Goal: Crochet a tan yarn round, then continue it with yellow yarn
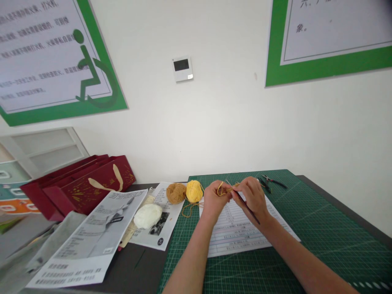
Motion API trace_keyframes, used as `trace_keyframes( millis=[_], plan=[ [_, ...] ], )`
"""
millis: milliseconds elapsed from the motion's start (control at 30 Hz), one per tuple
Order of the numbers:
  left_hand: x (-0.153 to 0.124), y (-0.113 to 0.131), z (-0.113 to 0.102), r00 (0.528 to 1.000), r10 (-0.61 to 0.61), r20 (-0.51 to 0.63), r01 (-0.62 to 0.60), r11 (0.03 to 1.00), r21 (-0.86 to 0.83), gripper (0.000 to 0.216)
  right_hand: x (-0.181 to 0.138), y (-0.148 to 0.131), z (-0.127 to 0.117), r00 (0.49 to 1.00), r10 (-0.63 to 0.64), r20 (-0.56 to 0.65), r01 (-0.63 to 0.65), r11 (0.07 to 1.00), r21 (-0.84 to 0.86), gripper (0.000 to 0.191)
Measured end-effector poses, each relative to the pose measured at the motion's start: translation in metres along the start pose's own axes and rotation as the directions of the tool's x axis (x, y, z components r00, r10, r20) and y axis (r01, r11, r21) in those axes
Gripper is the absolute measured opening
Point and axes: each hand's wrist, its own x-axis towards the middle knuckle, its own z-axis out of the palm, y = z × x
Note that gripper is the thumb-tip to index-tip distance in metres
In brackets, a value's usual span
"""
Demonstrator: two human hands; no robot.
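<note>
My left hand (215, 199) is closed on a small piece of crochet work (233, 190) in brownish-yellow yarn, with a strand looped over its fingers. My right hand (252, 199) pinches a crochet hook (249, 209) with a dark handle, its tip at the yarn piece. Fingers hide much of the work. Both hands are above a printed sheet (239, 232) on the green cutting mat (318, 228). Left of my left hand sit a yellow yarn ball (194, 191) and a brown yarn ball (176, 193), with loose brown strand (190, 210) in front of them.
Pliers (275, 181) lie on the mat beyond my right hand. A white yarn ball (148, 216) rests on papers at the left, beside a large printed sheet (92, 241). Dark red gift bags (82, 183) stand farther left. A white wall (196, 122) rises behind the table.
</note>
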Motion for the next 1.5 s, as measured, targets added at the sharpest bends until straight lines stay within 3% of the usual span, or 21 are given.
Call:
trace_keyframes(
  millis=[167, 300, 433, 567, 667, 800, 933, 1033, 1133, 1233, 1333, 1433, 1500],
  plan=[
    [0.001, -0.003, -0.002, 0.989, -0.082, 0.121, 0.102, 0.981, -0.164, 0.023, -0.005, 0.009, 0.006, 0.99, 0.1, 0.097, -0.126, 0.941, 0.315, 0.008],
    [0.002, 0.001, -0.011, 0.966, -0.115, 0.23, 0.191, 0.92, -0.343, 0.032, -0.007, 0.008, 0.008, 0.919, 0.375, 0.12, -0.387, 0.804, 0.451, 0.01],
    [0.005, 0.006, -0.022, 0.968, -0.135, 0.211, 0.218, 0.871, -0.44, 0.03, -0.001, 0.002, 0.002, 0.823, 0.551, 0.139, -0.524, 0.64, 0.563, 0.018],
    [0.008, 0.005, -0.026, 0.989, -0.116, 0.096, 0.146, 0.895, -0.422, 0.028, 0.001, 0.0, 0.003, 0.763, 0.603, 0.234, -0.602, 0.528, 0.599, 0.027],
    [0.009, 0.001, -0.026, 0.996, -0.071, 0.05, 0.085, 0.924, -0.372, 0.029, -0.003, 0.001, 0.01, 0.745, 0.577, 0.336, -0.649, 0.51, 0.564, 0.027],
    [0.009, -0.003, -0.024, 0.999, -0.04, 0.024, 0.046, 0.961, -0.274, 0.03, -0.008, 0.001, 0.02, 0.767, 0.48, 0.425, -0.641, 0.585, 0.497, 0.029],
    [0.009, -0.002, -0.023, 0.999, -0.027, 0.044, 0.035, 0.975, -0.219, 0.031, -0.008, -0.004, 0.023, 0.784, 0.489, 0.382, -0.62, 0.622, 0.478, 0.03],
    [0.011, -0.002, -0.028, 0.999, -0.03, 0.026, 0.035, 0.981, -0.189, 0.03, -0.005, -0.006, 0.017, 0.763, 0.526, 0.375, -0.643, 0.562, 0.52, 0.031],
    [0.016, -0.005, -0.041, 0.994, -0.081, -0.075, 0.071, 0.99, -0.121, 0.03, -0.001, -0.003, 0.01, 0.693, 0.602, 0.398, -0.696, 0.413, 0.587, 0.031],
    [0.02, -0.011, -0.062, 0.948, -0.166, -0.27, 0.156, 0.986, -0.057, 0.038, 0.001, 0.008, 0.004, 0.606, 0.693, 0.391, -0.713, 0.255, 0.653, 0.033],
    [0.021, -0.013, -0.082, 0.873, -0.113, -0.475, 0.182, 0.978, 0.101, 0.028, 0.001, 0.022, 0.002, 0.522, 0.779, 0.348, -0.709, 0.169, 0.684, 0.035],
    [0.018, -0.002, -0.093, 0.803, 0.008, -0.595, 0.269, 0.887, 0.375, 0.015, 0.001, 0.031, 0.001, 0.467, 0.83, 0.303, -0.705, 0.144, 0.694, 0.037],
    [0.015, 0.009, -0.091, 0.775, 0.225, -0.59, 0.246, 0.753, 0.611, 0.015, 0.002, 0.029, 0.001, 0.495, 0.802, 0.334, -0.718, 0.162, 0.677, 0.036]
  ],
)
